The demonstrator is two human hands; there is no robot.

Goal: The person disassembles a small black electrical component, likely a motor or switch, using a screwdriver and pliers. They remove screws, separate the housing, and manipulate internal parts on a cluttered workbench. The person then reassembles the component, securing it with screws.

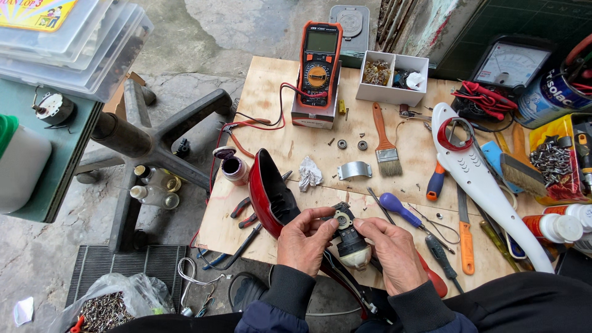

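Observation:
My left hand and my right hand together grip a small black electric motor with a metal end face and a pale rounded part at its lower end. I hold it just above the near edge of a plywood board. A dark red plastic housing shell lies on its side right beside my left hand. Just beyond my right hand rests a blue-handled screwdriver.
An orange multimeter stands on a box at the back, its leads trailing left. A paintbrush, a white compartment box, a white plastic casing, pliers, a small open jar and several screwdrivers lie around. An office chair base stands left.

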